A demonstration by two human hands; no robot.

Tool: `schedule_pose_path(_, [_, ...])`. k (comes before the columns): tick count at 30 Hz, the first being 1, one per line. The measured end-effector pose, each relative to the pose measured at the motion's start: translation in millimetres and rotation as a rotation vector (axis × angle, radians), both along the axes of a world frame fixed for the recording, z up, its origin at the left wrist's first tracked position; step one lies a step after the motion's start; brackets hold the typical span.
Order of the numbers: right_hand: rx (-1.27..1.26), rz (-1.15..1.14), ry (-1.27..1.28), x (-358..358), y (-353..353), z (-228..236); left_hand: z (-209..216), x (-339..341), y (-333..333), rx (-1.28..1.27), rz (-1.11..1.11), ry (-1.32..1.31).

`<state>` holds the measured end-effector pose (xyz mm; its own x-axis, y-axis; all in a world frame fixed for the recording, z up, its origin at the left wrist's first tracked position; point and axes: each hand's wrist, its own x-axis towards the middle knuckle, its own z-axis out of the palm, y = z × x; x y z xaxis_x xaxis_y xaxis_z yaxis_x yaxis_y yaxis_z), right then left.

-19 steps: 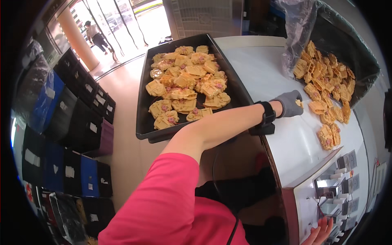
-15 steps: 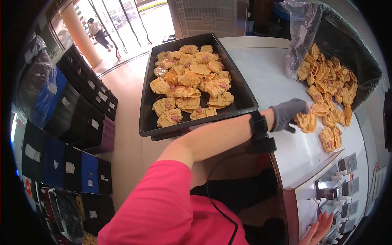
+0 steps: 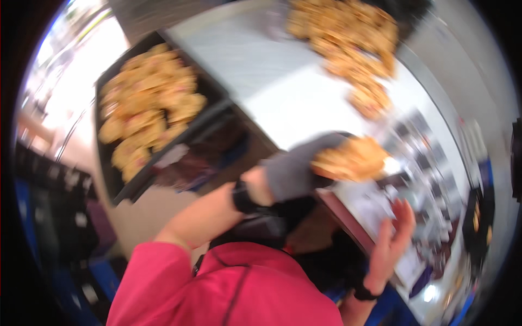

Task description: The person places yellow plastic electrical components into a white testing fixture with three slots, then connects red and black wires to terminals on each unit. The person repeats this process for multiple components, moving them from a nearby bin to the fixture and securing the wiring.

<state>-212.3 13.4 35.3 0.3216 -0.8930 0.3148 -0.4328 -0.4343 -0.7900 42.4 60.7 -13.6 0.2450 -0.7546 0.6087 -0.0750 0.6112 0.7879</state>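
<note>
Gloved left hand has moved away from the pile, clamped on a tan plastic part; bare right hand, fingers apart, is near metal blocks

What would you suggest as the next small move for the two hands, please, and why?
Probably ease the gloved left hand toward the bare right hand, which could then take the tan molding: the left grips it, while the right is raised nearby with nothing visible in it. Blur hides whether the molding is one piece or several.
</note>
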Motion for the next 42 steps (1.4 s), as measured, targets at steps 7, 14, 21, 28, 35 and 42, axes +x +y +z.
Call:
schedule_pose_path(7, [-0.1, -0.006, -0.07, -6.7, -5.3, -0.5, 37.9, -0.7, -9.3, 0.768, -0.429, 1.287])
schedule_pose_path(14, [-0.115, 0.047, -0.166, 6.3, -10.1, 3.1, 36.1, -2.3, -15.3, 0.765, -0.503, 1.265])
schedule_pose_path(21, [-0.126, 0.108, -0.164, 32.5, -16.9, 6.8, 33.9, 1.9, -18.9, 0.748, -0.509, 1.272])
schedule_pose_path(28, [-0.056, 0.099, -0.275, 39.7, -16.0, -15.1, 30.5, 7.1, -25.9, 0.733, -0.561, 1.295])
schedule_pose_path(35, [-0.11, 0.115, -0.284, 38.6, -18.5, -17.4, 29.5, 10.8, -29.4, 0.716, -0.608, 1.304])
schedule_pose_path(42, [-0.06, 0.16, -0.354, 34.2, -20.8, -16.2, 27.1, 12.5, -31.9, 0.702, -0.619, 1.284])
